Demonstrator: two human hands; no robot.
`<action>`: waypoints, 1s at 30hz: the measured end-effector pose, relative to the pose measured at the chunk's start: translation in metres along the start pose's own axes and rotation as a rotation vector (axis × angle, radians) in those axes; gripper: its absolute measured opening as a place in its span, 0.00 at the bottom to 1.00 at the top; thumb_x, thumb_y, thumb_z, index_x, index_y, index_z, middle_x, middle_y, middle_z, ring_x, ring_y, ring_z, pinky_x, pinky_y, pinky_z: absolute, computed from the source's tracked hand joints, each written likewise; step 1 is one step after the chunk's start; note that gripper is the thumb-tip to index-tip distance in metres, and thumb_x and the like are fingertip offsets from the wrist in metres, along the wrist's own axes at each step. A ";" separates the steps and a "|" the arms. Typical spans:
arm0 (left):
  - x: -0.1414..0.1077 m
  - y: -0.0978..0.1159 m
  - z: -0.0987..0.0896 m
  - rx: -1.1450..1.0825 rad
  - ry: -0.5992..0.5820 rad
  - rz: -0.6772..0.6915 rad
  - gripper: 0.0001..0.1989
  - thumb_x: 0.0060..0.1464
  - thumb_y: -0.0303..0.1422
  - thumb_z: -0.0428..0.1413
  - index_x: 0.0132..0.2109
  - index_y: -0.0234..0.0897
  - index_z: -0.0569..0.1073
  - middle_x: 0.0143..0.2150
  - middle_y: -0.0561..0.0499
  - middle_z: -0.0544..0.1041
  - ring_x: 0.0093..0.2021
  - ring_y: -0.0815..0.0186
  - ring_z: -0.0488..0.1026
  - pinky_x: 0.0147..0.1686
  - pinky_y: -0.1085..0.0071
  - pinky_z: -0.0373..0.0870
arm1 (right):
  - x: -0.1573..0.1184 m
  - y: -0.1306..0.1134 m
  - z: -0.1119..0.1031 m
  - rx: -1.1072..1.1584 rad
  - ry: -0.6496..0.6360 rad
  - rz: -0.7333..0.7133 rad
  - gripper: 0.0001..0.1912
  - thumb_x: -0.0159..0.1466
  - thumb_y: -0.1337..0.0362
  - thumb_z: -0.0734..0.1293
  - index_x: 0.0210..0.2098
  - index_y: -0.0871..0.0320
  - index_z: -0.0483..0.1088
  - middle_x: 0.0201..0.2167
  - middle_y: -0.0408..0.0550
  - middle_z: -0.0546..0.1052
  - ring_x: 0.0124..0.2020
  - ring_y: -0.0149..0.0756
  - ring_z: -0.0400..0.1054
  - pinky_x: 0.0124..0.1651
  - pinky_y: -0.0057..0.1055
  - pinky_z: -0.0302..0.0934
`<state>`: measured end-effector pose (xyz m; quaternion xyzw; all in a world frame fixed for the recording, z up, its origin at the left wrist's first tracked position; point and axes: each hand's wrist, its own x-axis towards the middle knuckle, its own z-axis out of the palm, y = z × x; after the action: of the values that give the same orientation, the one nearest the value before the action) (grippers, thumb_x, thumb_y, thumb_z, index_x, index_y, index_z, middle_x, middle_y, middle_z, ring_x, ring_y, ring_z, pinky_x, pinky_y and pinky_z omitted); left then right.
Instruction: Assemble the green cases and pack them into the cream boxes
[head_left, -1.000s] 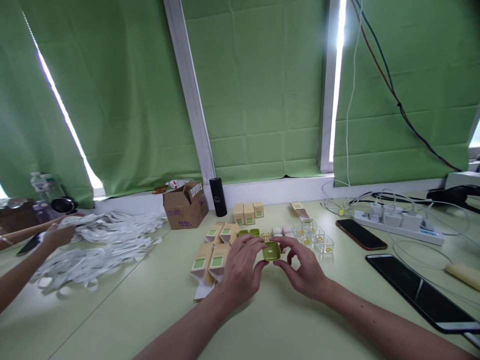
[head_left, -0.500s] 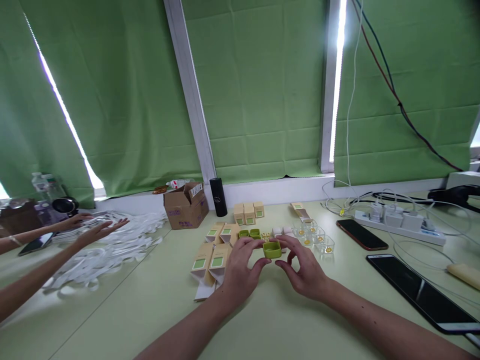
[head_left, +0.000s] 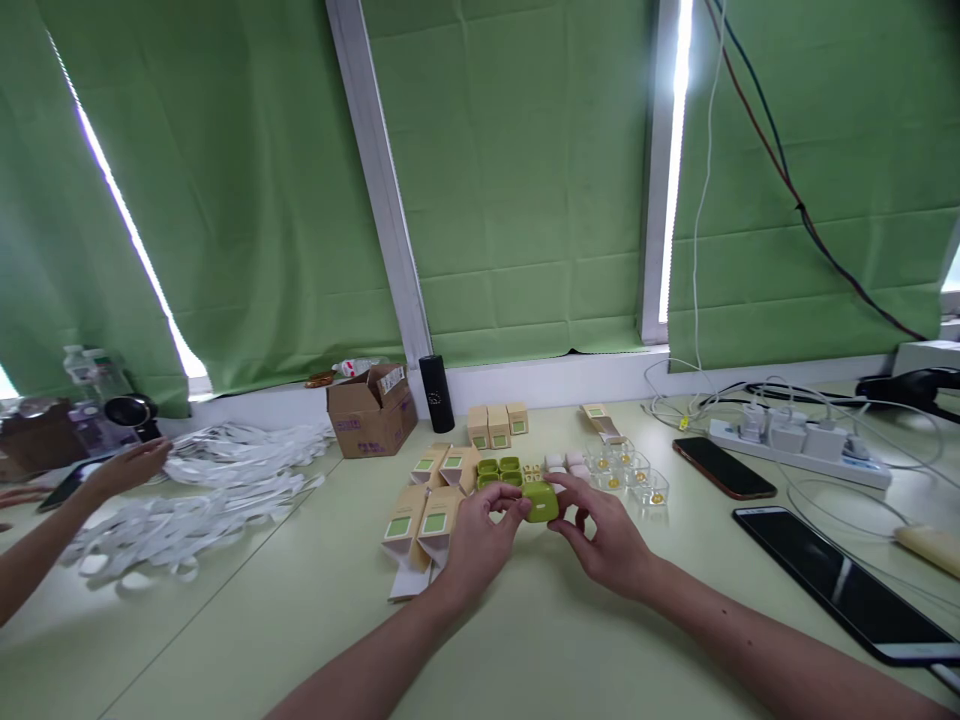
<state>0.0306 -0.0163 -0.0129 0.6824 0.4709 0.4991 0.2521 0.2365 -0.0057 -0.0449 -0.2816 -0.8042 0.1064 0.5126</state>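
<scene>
While both hands meet at the centre of the frame, the left hand (head_left: 474, 545) and right hand (head_left: 609, 540) pinch a small green plastic box (head_left: 541, 502) between thumbs and fingertips, just above the pale green desk (head_left: 300, 620). Directly behind it sit more green trays (head_left: 499, 470), clear cups (head_left: 630, 472) to the right and tan cartons (head_left: 424, 510) to the left. Farther right lie two phones, one (head_left: 724, 467) nearer the window and one (head_left: 840, 585) at the frame's edge, beside a power strip (head_left: 799, 440). At far left, another person's hand (head_left: 124, 470) reaches over a heap of white straps (head_left: 202, 490) near a cardboard box (head_left: 371, 410).
</scene>
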 end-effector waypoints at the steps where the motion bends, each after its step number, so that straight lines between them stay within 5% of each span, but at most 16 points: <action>1: 0.000 0.000 0.000 0.000 -0.006 -0.007 0.12 0.58 0.43 0.61 0.39 0.38 0.80 0.36 0.47 0.85 0.37 0.58 0.82 0.40 0.65 0.78 | 0.000 -0.001 0.000 0.008 -0.005 0.016 0.25 0.68 0.70 0.66 0.63 0.49 0.63 0.36 0.44 0.82 0.30 0.36 0.74 0.33 0.30 0.71; 8: 0.001 -0.005 -0.002 0.033 -0.033 0.098 0.20 0.68 0.44 0.52 0.34 0.37 0.78 0.32 0.47 0.83 0.35 0.60 0.79 0.37 0.66 0.74 | 0.004 -0.005 -0.001 0.157 -0.029 0.162 0.22 0.65 0.67 0.69 0.58 0.50 0.67 0.28 0.40 0.76 0.27 0.34 0.70 0.29 0.28 0.68; 13: -0.001 -0.004 -0.006 0.091 0.005 0.295 0.09 0.64 0.33 0.58 0.49 0.39 0.78 0.47 0.43 0.80 0.48 0.56 0.78 0.48 0.59 0.75 | 0.005 -0.006 -0.003 0.260 0.005 0.242 0.19 0.65 0.64 0.70 0.56 0.51 0.68 0.34 0.44 0.74 0.33 0.36 0.70 0.31 0.30 0.69; 17: -0.002 -0.004 -0.009 0.198 0.016 0.454 0.20 0.61 0.26 0.60 0.59 0.43 0.73 0.56 0.42 0.77 0.60 0.51 0.68 0.57 0.52 0.71 | 0.005 -0.007 -0.006 0.298 0.006 0.241 0.17 0.66 0.61 0.70 0.54 0.51 0.69 0.42 0.49 0.73 0.40 0.39 0.69 0.34 0.31 0.70; 23: -0.005 -0.004 -0.010 0.372 -0.075 0.613 0.28 0.61 0.22 0.60 0.65 0.46 0.67 0.63 0.42 0.73 0.63 0.49 0.61 0.63 0.45 0.63 | 0.005 -0.008 -0.007 0.336 -0.031 0.241 0.15 0.69 0.55 0.69 0.52 0.51 0.68 0.46 0.50 0.72 0.45 0.41 0.70 0.37 0.32 0.71; 30: -0.010 -0.002 -0.007 0.443 -0.142 0.668 0.28 0.60 0.19 0.56 0.64 0.48 0.70 0.62 0.42 0.71 0.63 0.49 0.62 0.61 0.46 0.66 | 0.007 -0.014 -0.003 0.308 -0.078 0.253 0.14 0.70 0.52 0.68 0.50 0.52 0.70 0.45 0.50 0.75 0.41 0.39 0.71 0.35 0.31 0.71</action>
<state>0.0233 -0.0254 -0.0161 0.8685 0.3008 0.3914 -0.0453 0.2324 -0.0135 -0.0320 -0.2942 -0.7559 0.3028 0.5004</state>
